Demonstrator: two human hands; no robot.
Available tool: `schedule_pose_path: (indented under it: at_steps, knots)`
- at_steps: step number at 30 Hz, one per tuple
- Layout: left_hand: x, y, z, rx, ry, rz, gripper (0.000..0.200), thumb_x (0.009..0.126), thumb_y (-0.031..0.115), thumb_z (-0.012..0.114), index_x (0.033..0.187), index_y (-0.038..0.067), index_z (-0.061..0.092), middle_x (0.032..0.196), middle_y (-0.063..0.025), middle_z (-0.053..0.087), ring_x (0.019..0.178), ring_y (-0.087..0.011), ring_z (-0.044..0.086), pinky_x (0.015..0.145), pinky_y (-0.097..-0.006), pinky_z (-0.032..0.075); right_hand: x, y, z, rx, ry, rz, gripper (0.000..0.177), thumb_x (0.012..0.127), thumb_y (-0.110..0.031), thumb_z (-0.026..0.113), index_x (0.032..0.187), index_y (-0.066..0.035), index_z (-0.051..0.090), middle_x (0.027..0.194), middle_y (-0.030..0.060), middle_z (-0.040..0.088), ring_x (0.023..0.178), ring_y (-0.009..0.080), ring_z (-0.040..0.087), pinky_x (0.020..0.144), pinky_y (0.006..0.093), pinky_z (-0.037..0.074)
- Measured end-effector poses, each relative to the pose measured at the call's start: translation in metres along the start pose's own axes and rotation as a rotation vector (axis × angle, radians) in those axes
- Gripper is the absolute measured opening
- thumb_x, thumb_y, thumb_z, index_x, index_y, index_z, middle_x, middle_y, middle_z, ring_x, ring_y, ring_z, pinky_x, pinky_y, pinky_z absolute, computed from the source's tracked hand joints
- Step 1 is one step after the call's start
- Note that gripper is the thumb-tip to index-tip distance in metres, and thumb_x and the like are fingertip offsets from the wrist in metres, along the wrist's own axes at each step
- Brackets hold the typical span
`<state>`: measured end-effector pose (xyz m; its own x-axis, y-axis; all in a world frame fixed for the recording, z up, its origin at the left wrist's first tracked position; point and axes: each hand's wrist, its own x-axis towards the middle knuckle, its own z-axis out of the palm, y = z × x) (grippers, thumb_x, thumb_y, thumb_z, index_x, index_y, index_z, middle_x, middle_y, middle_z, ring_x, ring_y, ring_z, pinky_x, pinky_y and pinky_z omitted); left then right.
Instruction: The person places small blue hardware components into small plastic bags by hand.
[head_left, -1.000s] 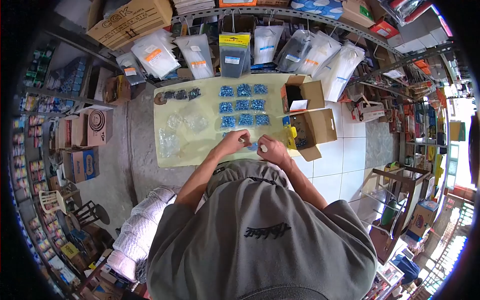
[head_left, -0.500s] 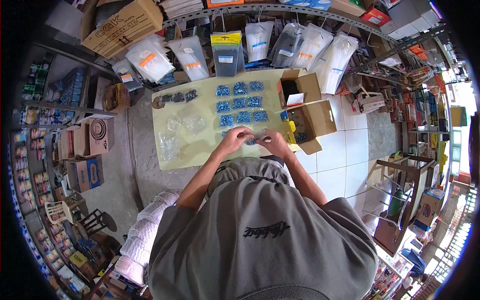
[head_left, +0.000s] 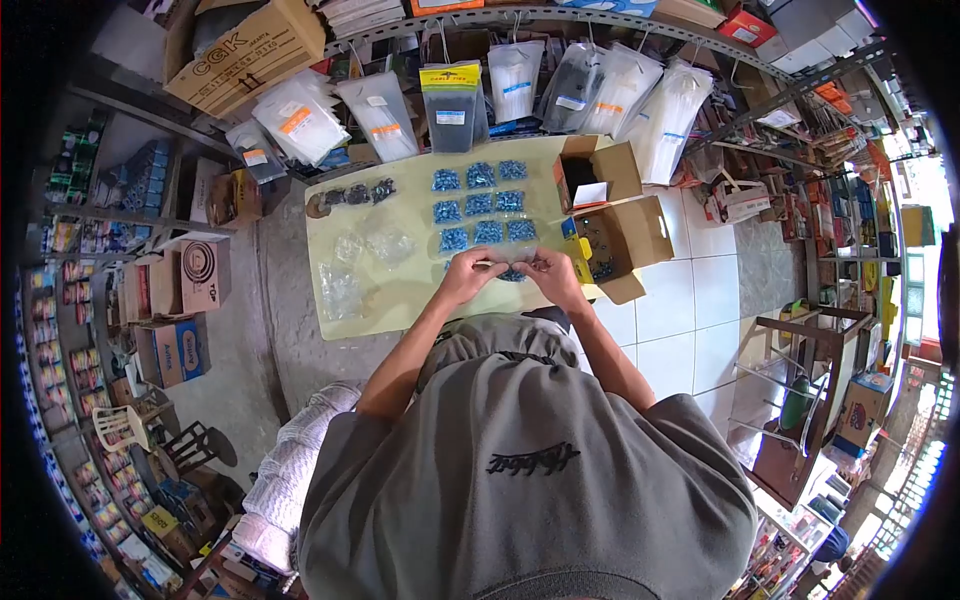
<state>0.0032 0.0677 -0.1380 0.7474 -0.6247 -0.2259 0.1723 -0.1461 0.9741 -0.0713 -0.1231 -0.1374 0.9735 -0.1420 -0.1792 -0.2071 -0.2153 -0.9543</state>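
Note:
My left hand [head_left: 470,276] and my right hand [head_left: 552,279] meet over the near edge of the pale yellow table [head_left: 400,295]. Both pinch a small clear plastic bag [head_left: 514,254], stretched between the fingertips. What the bag contains, if anything, I cannot make out. Beyond it, clear packets of small blue pieces [head_left: 487,233] lie in rows of three. More blue pieces show just under my fingers, partly hidden by them. To the right of my right hand stands an open cardboard box [head_left: 628,240] with small loose pieces inside.
Clear plastic bags [head_left: 388,245] lie on the table's left side, below several dark packets [head_left: 358,192]. A second open carton [head_left: 575,178] stands at the back right. Bags of cable ties [head_left: 452,110] hang from the rack beyond the table. White rolled material [head_left: 300,455] sits at lower left.
The clear bag has moved slightly up and left and is now stretched between both hands. My right hand has come closer to my left. The packets and boxes stay put.

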Motion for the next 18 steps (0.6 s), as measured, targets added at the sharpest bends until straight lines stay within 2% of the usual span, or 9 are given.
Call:
schedule_pose_path:
  at_steps: [1, 2, 3, 4, 5, 7, 9, 13, 18]
  knots:
    - [0.001, 0.0, 0.001, 0.006, 0.044, 0.047, 0.014, 0.083, 0.01, 0.071, 0.088, -0.003, 0.065, 0.091, -0.0037, 0.063, 0.084, -0.0121, 0.06, 0.077, -0.0266, 0.05, 0.0, -0.003, 0.0, 0.001, 0.002, 0.0, 0.021, 0.081, -0.016, 0.074, 0.087, 0.002, 0.066, 0.078, 0.0129, 0.069, 0.069, 0.0146, 0.064, 0.065, 0.0299, 0.05]
    - [0.002, 0.0, 0.001, 0.008, 0.041, 0.048, 0.014, 0.083, 0.01, 0.071, 0.088, -0.003, 0.065, 0.091, -0.0037, 0.063, 0.084, -0.0121, 0.06, 0.077, -0.0266, 0.05, 0.0, -0.006, 0.0, -0.128, 0.011, 0.001, 0.019, 0.081, -0.016, 0.073, 0.086, 0.001, 0.066, 0.079, 0.0132, 0.068, 0.068, 0.0167, 0.064, 0.064, 0.0305, 0.05]
    - [0.003, -0.003, 0.001, 0.126, 0.053, 0.145, 0.016, 0.082, 0.01, 0.071, 0.087, -0.003, 0.065, 0.09, -0.0054, 0.063, 0.082, -0.0147, 0.061, 0.075, -0.0274, 0.05, 0.0, -0.008, 0.0, -0.258, 0.02, 0.003, 0.017, 0.08, -0.015, 0.073, 0.086, 0.0, 0.067, 0.08, 0.0135, 0.068, 0.067, 0.0187, 0.064, 0.063, 0.0312, 0.05]
    - [0.005, -0.005, 0.001, 0.243, 0.065, 0.241, 0.017, 0.081, 0.011, 0.072, 0.086, -0.003, 0.064, 0.09, -0.0071, 0.064, 0.08, -0.0174, 0.063, 0.072, -0.0282, 0.05, -0.001, -0.011, 0.001, -0.258, 0.023, 0.004, 0.017, 0.08, -0.015, 0.073, 0.086, 0.0, 0.067, 0.08, 0.0135, 0.068, 0.067, 0.0187, 0.064, 0.063, 0.0312, 0.05]
    - [0.005, -0.008, 0.002, 0.244, 0.062, 0.242, 0.017, 0.081, 0.011, 0.072, 0.086, -0.003, 0.064, 0.09, -0.0071, 0.064, 0.08, -0.0174, 0.063, 0.072, -0.0282, 0.05, -0.002, -0.013, 0.002, -0.246, 0.069, -0.057, 0.015, 0.08, -0.013, 0.073, 0.086, -0.001, 0.067, 0.081, 0.0137, 0.067, 0.068, 0.0217, 0.064, 0.064, 0.0325, 0.05]
    - [0.005, -0.009, 0.004, 0.501, 0.101, 0.326, 0.019, 0.078, 0.012, 0.074, 0.084, -0.002, 0.063, 0.092, -0.0104, 0.063, 0.08, -0.0242, 0.063, 0.07, -0.0314, 0.05, -0.004, -0.007, 0.004, -0.235, 0.114, -0.118, 0.013, 0.079, -0.012, 0.072, 0.085, -0.001, 0.067, 0.081, 0.0138, 0.067, 0.069, 0.0247, 0.064, 0.065, 0.0338, 0.05]
    - [0.006, -0.017, 0.004, 0.525, 0.097, 0.324, 0.019, 0.078, 0.012, 0.074, 0.084, -0.002, 0.063, 0.093, -0.0109, 0.064, 0.08, -0.0258, 0.063, 0.07, -0.0327, 0.05, -0.003, 0.008, 0.007, -0.264, 0.096, -0.243, 0.01, 0.079, -0.009, 0.07, 0.085, -0.002, 0.067, 0.083, 0.0134, 0.066, 0.074, 0.029, 0.063, 0.068, 0.0371, 0.051]
    - [0.011, -0.036, 0.008, 0.54, 0.113, 0.304, 0.016, 0.078, 0.01, 0.072, 0.082, -0.002, 0.062, 0.094, -0.0109, 0.064, 0.082, -0.0285, 0.063, 0.071, -0.0355, 0.05, 0.0, 0.028, 0.008, -0.332, 0.074, -0.296, 0.008, 0.078, -0.005, 0.068, 0.085, -0.003, 0.066, 0.084, 0.0128, 0.066, 0.081, 0.0298, 0.063, 0.072, 0.0377, 0.051]
    - [0.007, -0.051, 0.01, 0.586, 0.031, 0.352, 0.009, 0.077, 0.003, 0.067, 0.083, -0.001, 0.062, 0.095, -0.0121, 0.063, 0.088, -0.0313, 0.062, 0.074, -0.0371, 0.05, -0.001, 0.056, 0.005, -0.609, -0.12, -0.587, 0.016, 0.078, -0.005, 0.062, 0.094, -0.003, 0.061, 0.097, 0.0127, 0.063, 0.094, 0.0308, 0.061, 0.08, 0.038, 0.051]
